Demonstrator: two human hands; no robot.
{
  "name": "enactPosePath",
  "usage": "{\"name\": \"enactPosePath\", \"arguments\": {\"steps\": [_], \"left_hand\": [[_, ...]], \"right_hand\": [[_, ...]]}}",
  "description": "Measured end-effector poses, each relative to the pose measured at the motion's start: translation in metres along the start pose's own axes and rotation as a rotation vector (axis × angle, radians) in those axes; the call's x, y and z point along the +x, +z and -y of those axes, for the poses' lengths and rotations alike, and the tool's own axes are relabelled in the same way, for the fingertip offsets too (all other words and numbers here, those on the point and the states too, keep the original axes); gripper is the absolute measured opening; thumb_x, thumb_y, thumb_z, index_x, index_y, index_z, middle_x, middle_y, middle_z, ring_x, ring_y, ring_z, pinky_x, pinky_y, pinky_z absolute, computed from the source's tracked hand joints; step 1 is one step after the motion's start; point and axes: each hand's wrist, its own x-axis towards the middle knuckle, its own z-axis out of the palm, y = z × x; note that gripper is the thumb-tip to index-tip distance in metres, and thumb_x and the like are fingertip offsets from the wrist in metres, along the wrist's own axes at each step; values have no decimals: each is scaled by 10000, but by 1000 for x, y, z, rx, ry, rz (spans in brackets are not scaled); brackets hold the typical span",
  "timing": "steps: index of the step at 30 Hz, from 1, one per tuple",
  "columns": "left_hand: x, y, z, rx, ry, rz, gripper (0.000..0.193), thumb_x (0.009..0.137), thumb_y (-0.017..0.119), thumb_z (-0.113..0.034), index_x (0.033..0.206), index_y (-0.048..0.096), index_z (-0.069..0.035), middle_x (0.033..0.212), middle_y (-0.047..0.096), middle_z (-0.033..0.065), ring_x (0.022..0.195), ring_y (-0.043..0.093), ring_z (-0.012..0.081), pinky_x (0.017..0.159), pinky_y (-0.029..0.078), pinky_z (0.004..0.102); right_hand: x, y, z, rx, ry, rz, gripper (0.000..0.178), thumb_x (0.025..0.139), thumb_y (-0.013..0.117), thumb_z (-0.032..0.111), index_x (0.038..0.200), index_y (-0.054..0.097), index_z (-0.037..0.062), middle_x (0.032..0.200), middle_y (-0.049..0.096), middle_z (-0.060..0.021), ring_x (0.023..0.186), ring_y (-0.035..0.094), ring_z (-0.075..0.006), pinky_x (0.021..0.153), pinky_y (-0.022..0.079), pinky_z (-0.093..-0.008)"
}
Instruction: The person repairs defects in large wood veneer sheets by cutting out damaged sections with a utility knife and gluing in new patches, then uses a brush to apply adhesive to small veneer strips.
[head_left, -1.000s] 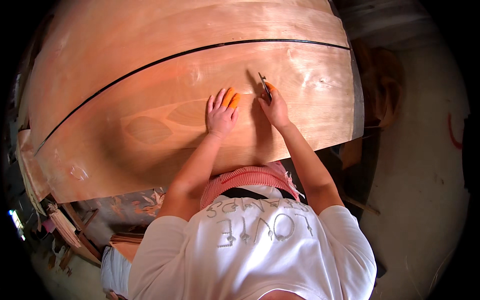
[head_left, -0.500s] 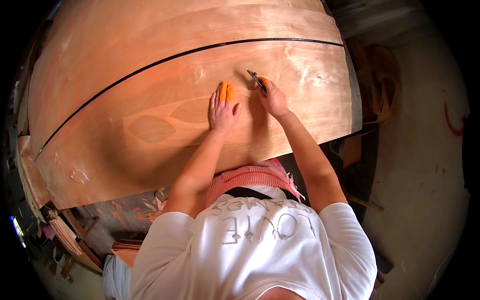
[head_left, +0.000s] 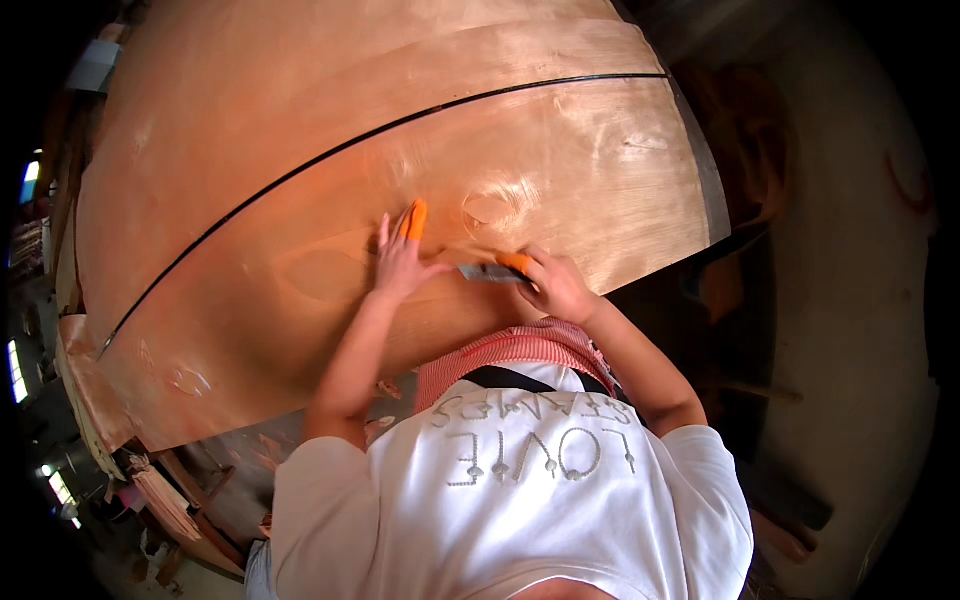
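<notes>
My right hand [head_left: 562, 288] grips a utility knife [head_left: 488, 273], held low over the near part of a broad wood veneer sheet [head_left: 610, 180]. Its flat metal end points left, and an orange finger cot covers one of the fingers. To the left, my left hand [head_left: 400, 268] rests on the veneer with its fingers spread, orange cots on them, and its thumb reaching toward the knife tip. Nothing shows in this hand. Just beyond the knife lies an oval outline [head_left: 488, 208] in the veneer. A fainter leaf-shaped patch [head_left: 325, 275] sits left of my left hand.
A thin black strip [head_left: 400, 122] curves across the veneer beyond my hands. Wood scraps [head_left: 165, 500] are piled at the lower left. Past the sheet's right edge, curled brown sheets [head_left: 750, 150] lie in shadow. My red-striped apron [head_left: 520, 350] meets the near edge.
My right hand has drawn the knife nearer to me, its tip swinging from far-left to left. My left hand has moved left and nearer, with fingers more spread. The view has shifted.
</notes>
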Motion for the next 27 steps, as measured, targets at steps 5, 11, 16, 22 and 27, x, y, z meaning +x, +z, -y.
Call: {"name": "enactPosePath", "arguments": {"steps": [5, 11, 16, 22, 27], "left_hand": [[-40, -49, 57, 276, 185, 307, 472, 615, 733, -271, 983, 553, -37, 871, 583, 119, 898, 538, 270, 923, 333, 434], [34, -105, 85, 397, 212, 359, 69, 678, 584, -160, 618, 612, -141, 618, 571, 80, 667, 563, 267, 651, 433, 393], [142, -194, 146, 882, 123, -58, 164, 734, 564, -189, 856, 590, -82, 861, 573, 80, 830, 526, 243, 711, 421, 374], [194, -237, 166, 872, -31, -398, 472, 691, 661, -239, 1109, 541, -56, 1090, 529, 127, 1023, 483, 264, 970, 319, 432], [181, -147, 146, 627, -102, -223, 638, 721, 649, -394, 1217, 452, -44, 1224, 439, 176, 1181, 367, 341, 1058, 197, 473]], "right_hand": [[-31, -22, 19, 104, -35, -93, 427, 672, 624, 18, 1081, 531, 98, 909, 546, -103, 699, 584, -289, 553, 480, -363], [-53, -34, 22, 157, 311, -241, 330, 726, 628, 65, 1048, 554, 54, 797, 599, -143, 637, 596, -315, 552, 479, -350], [-152, -32, -14, 70, 837, 228, 141, 841, 555, 153, 860, 568, 13, 682, 611, -119, 576, 604, -202, 550, 462, -330], [-220, -34, 7, 396, 1152, 332, 299, 837, 588, 287, 979, 608, 24, 726, 617, -102, 670, 544, -131, 614, 438, -295], [-219, -40, 10, 484, 1146, 261, 218, 815, 617, 215, 882, 617, 8, 729, 617, -48, 676, 528, -101, 622, 432, -271]]}}
